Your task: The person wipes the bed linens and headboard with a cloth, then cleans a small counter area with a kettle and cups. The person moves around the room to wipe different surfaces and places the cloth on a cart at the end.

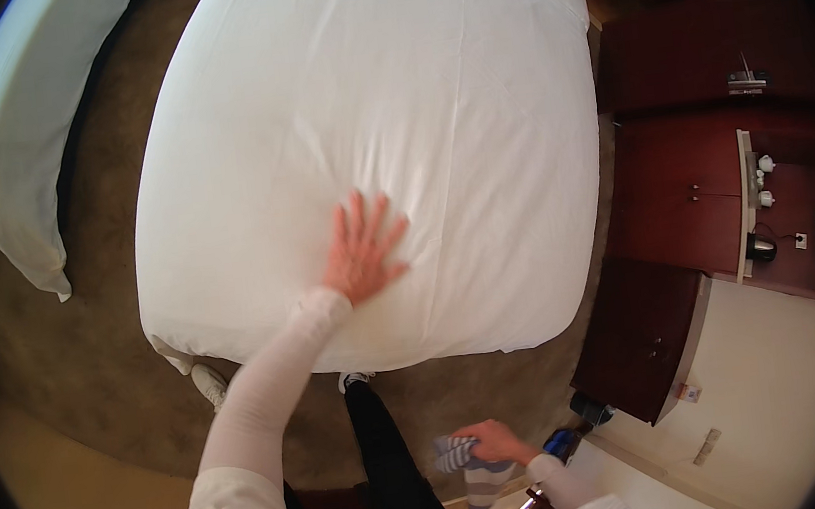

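Note:
My left hand (pixel 364 252) lies flat, fingers spread, on the white sheet (pixel 276 156) that covers a bed. Fine creases fan out from the fingertips, and a long fold line runs down the sheet to the right of the hand. Away from the bed, low on the right, my right hand (pixel 495 442) grips a striped grey and white cloth (pixel 454 453). Part of that cloth hangs down below the fingers. The sheet's near corner on the left droops towards the floor.
A second bed with white linen (pixel 27 162) stands at the left across brown carpet (pixel 72 353). Along the right are dark red cabinets (pixel 680 201), a shelf with white cups (pixel 767 198) and an electric kettle (pixel 761 246). A dark bin (pixel 591 408) sits near the lower cabinet.

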Tool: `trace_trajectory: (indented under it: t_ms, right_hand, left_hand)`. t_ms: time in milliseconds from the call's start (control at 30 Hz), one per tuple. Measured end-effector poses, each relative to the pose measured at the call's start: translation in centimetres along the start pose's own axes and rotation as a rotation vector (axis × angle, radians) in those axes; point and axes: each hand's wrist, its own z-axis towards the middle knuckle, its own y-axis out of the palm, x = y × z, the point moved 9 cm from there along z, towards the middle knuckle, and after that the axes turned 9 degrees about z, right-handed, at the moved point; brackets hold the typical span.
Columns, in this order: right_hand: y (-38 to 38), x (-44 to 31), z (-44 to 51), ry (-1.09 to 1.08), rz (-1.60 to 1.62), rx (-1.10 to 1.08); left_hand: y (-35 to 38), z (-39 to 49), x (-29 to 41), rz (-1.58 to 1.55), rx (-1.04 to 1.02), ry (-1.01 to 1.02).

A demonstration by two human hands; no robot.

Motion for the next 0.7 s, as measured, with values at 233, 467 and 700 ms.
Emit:
trace_trajectory:
  t_ms: [233, 467, 700]
  right_hand:
    - [-30.6, -17.6, -4.5, -0.687, -0.128, 0.656]
    - [-48.0, -29.6, 15.5, -0.661, -0.558, 1.085]
    - [-21.6, -8.6, 10.0, -0.752, -0.632, 0.804]
  left_hand:
    - [3.8, -12.6, 9.6, 0.076, -0.270, 0.293]
    - [4.6, -12.2, 9.4, 0.104, -0.316, 0.277]
    - [4.1, -12.0, 10.0, 0.083, -0.263, 0.285]
